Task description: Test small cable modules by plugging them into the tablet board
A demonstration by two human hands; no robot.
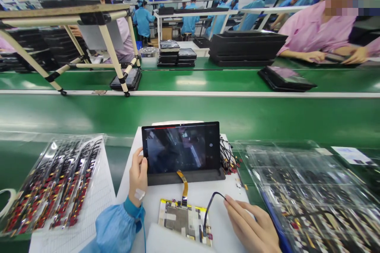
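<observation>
A black tablet screen (181,148) stands propped on a dark holder on a white mat (204,197), showing a dim camera picture. My left hand (137,177) grips its lower left edge, thumb on the glass. An orange flex ribbon (184,185) runs from the screen down to a circuit board (182,221) with yellow tape. My right hand (251,224) pinches a thin black cable (212,201) that loops down to the board's right side.
A clear tray of red and black parts (56,184) lies at the left, a clear tray of circuit boards (311,189) at the right. Loose black wires (228,157) sit beside the screen. Green conveyor belts (267,116) carry black trays. Other workers sit beyond.
</observation>
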